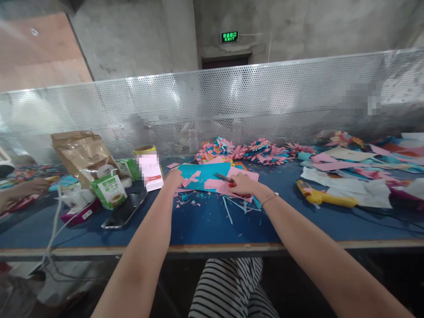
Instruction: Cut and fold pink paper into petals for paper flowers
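My right hand [244, 183] is closed around a pair of scissors [222, 177] with red handles and dark blades that point left over the paper. Beneath them lies a blue sheet of paper [202, 170], with small pink paper pieces [192, 178] on top of it. More pink paper [249, 175] sits by my right hand. At the left edge of the blue sheet is my left hand [174, 178]; its fingers are too small and hidden to make out. Small blue and pink clippings [195, 198] are scattered in front of the sheet.
Behind the sheet are fringed paper flowers [265, 152]. To the right lie a yellow glue gun [326, 198] and paper sheets [347, 154]. On the left are a phone [124, 212], a drink carton [108, 191] and a brown bag [82, 152]. Another person's hand [28, 194] is at far left.
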### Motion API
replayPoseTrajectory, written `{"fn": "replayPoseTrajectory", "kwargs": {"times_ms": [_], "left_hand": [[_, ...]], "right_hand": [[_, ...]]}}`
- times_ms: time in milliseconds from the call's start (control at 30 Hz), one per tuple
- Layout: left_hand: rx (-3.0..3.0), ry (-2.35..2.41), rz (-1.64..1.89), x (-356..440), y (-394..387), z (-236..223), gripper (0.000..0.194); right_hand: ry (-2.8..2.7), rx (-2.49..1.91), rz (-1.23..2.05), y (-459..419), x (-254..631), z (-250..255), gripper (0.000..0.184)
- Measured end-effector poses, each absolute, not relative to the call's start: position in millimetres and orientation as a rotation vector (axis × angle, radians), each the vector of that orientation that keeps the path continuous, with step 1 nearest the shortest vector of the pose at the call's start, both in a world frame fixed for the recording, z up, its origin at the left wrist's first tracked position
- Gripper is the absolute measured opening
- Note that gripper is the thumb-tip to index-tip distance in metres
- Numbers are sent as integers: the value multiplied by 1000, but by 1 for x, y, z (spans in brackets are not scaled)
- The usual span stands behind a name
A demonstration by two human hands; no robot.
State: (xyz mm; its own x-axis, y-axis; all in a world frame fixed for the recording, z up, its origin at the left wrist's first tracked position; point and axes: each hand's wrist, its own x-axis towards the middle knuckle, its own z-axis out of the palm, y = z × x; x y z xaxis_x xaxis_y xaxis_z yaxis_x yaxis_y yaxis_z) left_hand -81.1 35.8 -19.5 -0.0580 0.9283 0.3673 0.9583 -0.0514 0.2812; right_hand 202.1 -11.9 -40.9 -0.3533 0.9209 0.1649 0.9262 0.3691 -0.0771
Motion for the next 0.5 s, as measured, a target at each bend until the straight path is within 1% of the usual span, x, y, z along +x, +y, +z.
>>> {"fn": "replayPoseTrajectory", "kwargs": {"times_ms": [133,233,300,400,500], "left_hand": [[-2101,-2056,-770,-69,37,-24,22],[-2500,-1618,-982,-43,33,-33,22],[-2689,-1419,-1113,-24,28,-39,22],[-2900,-1339,-967,-7,20,-45,16],[-2924,-1412,-858,-4,14,-44,14]], "right_hand": [[-2303,-1713,-75,-7,201,-48,34],[-2168,-1758,-85,-3,202,-52,39],[-2077,-1803,-72,-2,204,-54,45],[-2013,-1871,-67,-1,206,-56,51],[-2035,-1924,-55,0,207,-56,50]]}}
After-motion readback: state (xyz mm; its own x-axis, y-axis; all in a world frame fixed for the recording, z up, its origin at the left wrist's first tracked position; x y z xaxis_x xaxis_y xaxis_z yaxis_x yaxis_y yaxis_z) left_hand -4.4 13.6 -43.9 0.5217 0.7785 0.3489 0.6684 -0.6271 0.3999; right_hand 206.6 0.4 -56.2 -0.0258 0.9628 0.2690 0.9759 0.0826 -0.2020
